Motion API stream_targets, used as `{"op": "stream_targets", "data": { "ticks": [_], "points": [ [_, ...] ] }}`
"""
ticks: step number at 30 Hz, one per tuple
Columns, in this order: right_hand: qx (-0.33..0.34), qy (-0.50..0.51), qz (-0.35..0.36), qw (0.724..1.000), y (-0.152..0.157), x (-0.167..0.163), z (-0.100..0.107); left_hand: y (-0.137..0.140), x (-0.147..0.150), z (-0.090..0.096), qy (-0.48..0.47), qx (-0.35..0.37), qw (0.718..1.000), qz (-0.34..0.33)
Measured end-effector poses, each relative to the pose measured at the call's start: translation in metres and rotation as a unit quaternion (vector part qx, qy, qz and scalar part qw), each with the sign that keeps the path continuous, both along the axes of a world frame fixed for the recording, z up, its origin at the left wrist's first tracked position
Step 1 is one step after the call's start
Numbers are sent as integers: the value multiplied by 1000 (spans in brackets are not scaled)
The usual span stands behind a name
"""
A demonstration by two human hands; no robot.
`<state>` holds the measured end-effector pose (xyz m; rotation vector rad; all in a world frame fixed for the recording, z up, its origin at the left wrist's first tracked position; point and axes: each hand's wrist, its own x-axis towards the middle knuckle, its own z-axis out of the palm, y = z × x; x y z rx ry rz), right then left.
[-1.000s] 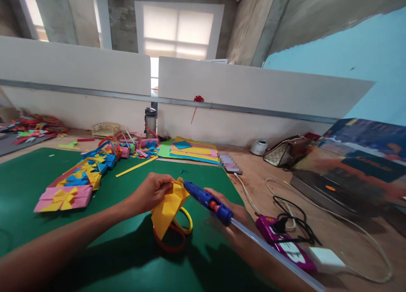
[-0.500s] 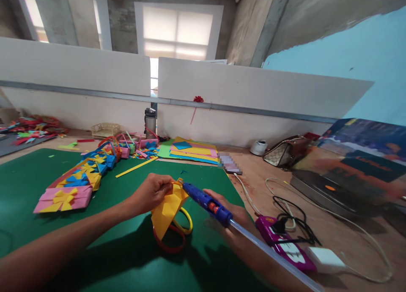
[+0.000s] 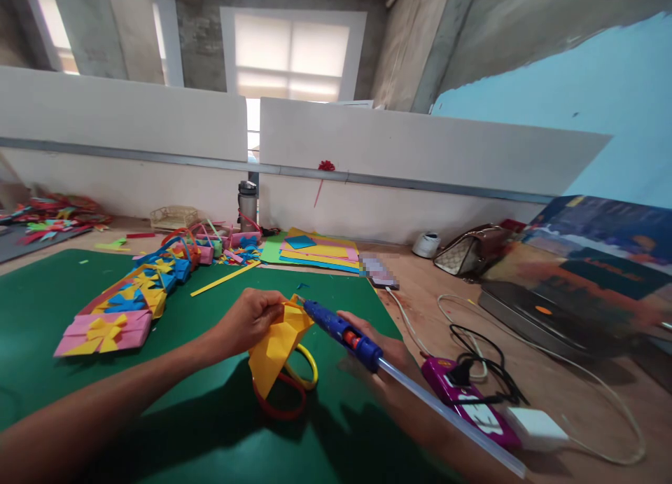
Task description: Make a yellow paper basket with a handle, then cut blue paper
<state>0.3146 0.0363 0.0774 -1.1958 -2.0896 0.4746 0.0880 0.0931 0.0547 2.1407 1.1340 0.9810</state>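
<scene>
My left hand pinches the top edge of a folded yellow paper piece, held tilted above the green mat. A red paper loop and a yellow paper loop hang at its lower side. My right hand is wrapped round a blue hot glue gun, its handle hidden by the fingers. The nozzle points left at the top of the yellow paper, close to my left fingertips; whether it touches cannot be made out. A long clear glue stick sticks out of the gun's back.
Several folded paper bags with bows form a row at left. Behind lie stacked coloured paper sheets, a grey bottle and a phone. At right are a purple power strip, cables, a white adapter and a handbag.
The glue gun's nozzle has shifted very slightly along the top of the yellow paper. Both hands keep their holds, and the view has moved a little.
</scene>
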Motion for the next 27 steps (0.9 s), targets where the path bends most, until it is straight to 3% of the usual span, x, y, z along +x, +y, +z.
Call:
{"op": "stream_targets", "data": {
  "ticks": [4, 7, 9, 11, 14, 17, 20, 27],
  "points": [
    [26, -15, 1, 1000, 3, 2, -5, 0, -1, 1, -6, 8, 1000, -2],
    [88, -55, -13, 995, 14, 8, -9, 0, -2, 3, -26, -14, 1000, -7],
    [142, -129, -56, 980, 25, 13, -9, -1, -3, 4, -42, -48, 998, -16],
    [175, -243, -155, 941, 38, 17, -6, -3, -4, 6, -55, -80, 995, -29],
    [132, -396, -278, 865, 57, 20, -2, -6, -5, 9, -59, -76, 994, -46],
    [82, -472, -289, 829, 74, 17, -5, -13, -4, 11, -50, -39, 996, -56],
    [49, -502, -272, 819, 86, 13, -16, -21, -3, 13, -33, 7, 997, -69],
    [37, -510, -242, 824, 88, 11, -35, -26, -4, 10, -41, 62, 991, -110]
  ]
}}
